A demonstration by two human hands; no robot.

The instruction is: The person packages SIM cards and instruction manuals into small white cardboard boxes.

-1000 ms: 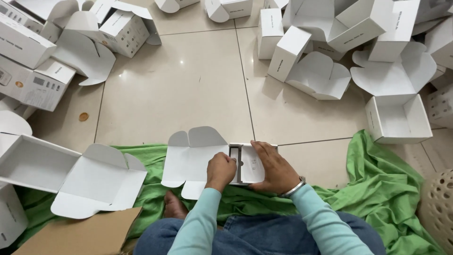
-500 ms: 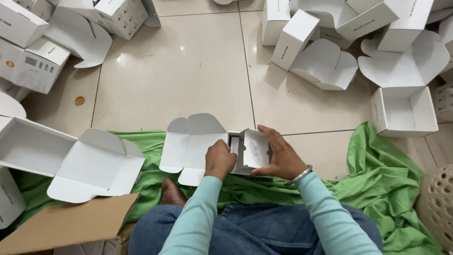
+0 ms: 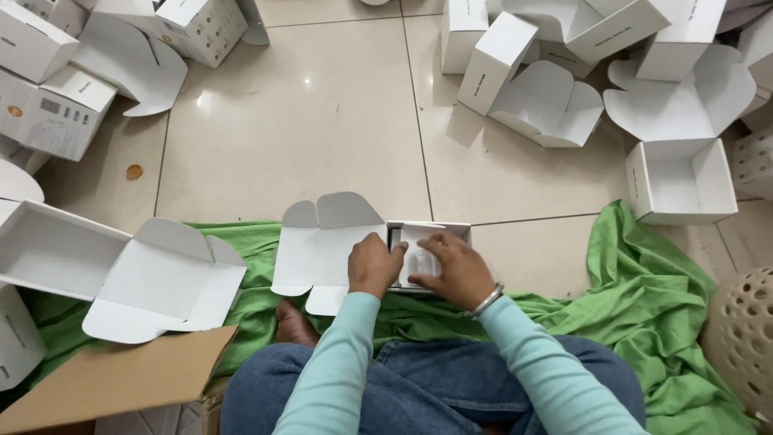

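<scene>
A small white cardboard box [image 3: 431, 229] lies on the green cloth [image 3: 644, 298] in front of my knees, its lid [image 3: 318, 246] spread flat to the left. Inside it sits a white insert panel [image 3: 412, 242]. My left hand [image 3: 373, 264] rests curled on the box's left edge where the lid joins. My right hand [image 3: 447, 266] lies palm down over the insert, fingers pressing it into the box.
An open white box [image 3: 121, 278] lies at the left, a brown cardboard flap [image 3: 121, 379] below it. More white boxes crowd the far left [image 3: 56, 113] and far right [image 3: 680, 181]. A perforated white basket [image 3: 745, 330] stands at the right edge. A small brown disc [image 3: 134, 171] lies on the tiles.
My right hand tilted the insert panel up, then moved left and pushed it down flat into the box. My left hand stayed at the box's left edge.
</scene>
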